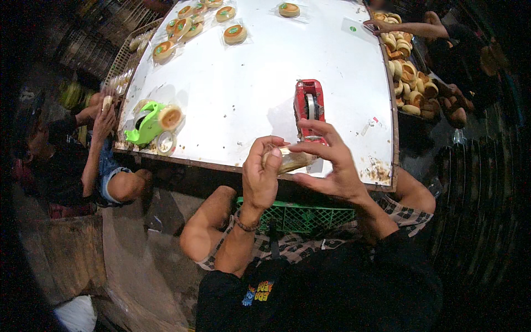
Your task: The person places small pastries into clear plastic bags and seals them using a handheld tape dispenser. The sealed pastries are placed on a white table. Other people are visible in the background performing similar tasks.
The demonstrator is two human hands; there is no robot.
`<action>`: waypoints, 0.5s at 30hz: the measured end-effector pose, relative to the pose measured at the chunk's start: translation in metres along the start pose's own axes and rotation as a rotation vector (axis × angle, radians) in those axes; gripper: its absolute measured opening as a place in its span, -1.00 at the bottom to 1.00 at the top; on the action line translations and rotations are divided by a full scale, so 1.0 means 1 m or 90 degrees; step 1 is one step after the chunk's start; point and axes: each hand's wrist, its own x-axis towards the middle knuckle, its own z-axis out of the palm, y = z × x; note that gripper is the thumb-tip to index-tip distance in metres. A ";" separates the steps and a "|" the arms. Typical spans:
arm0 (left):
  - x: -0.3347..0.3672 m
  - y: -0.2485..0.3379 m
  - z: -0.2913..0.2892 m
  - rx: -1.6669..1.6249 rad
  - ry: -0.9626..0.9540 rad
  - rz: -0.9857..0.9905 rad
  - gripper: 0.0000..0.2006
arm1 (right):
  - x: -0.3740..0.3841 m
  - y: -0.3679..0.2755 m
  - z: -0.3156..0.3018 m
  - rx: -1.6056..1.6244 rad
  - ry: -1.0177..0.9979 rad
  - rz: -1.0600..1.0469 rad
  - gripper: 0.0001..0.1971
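Close to the table's front edge, my left hand (262, 174) is closed around a round bread in a clear plastic wrapper (296, 161), thumb on its near side. My right hand (334, 166) is just right of the wrapped bread, fingers and thumb spread apart. Its fingertips come near the wrapper; whether they touch it I cannot tell. Directly beyond my right fingers stands a red tape dispenser (310, 102) with a roll of tape in it, its near end partly covered by those fingers.
Several wrapped round breads (235, 34) lie on the far part of the white table (232, 105). A green tape dispenser (147, 124) and a bread stand at the left. Unwrapped breads (409, 74) fill a container at the right. Co-workers sit on both sides; a green crate (298, 217) is below.
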 end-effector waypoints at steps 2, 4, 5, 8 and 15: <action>-0.001 -0.004 -0.002 0.011 0.010 0.002 -0.66 | 0.007 0.012 0.009 -0.052 -0.045 0.024 -0.47; -0.002 -0.012 -0.007 0.012 0.026 0.011 -0.67 | 0.009 0.023 0.015 -0.038 -0.079 0.041 -0.44; -0.003 -0.018 -0.011 -0.027 0.019 -0.015 -0.66 | 0.009 0.028 0.018 -0.025 -0.085 0.029 -0.43; 0.001 -0.038 -0.026 -0.168 0.007 -0.088 -0.62 | 0.009 0.037 0.030 -0.100 -0.099 0.065 -0.35; 0.058 -0.053 -0.119 -0.654 0.413 -0.228 -0.20 | 0.026 0.031 0.008 -0.167 -0.019 0.086 -0.30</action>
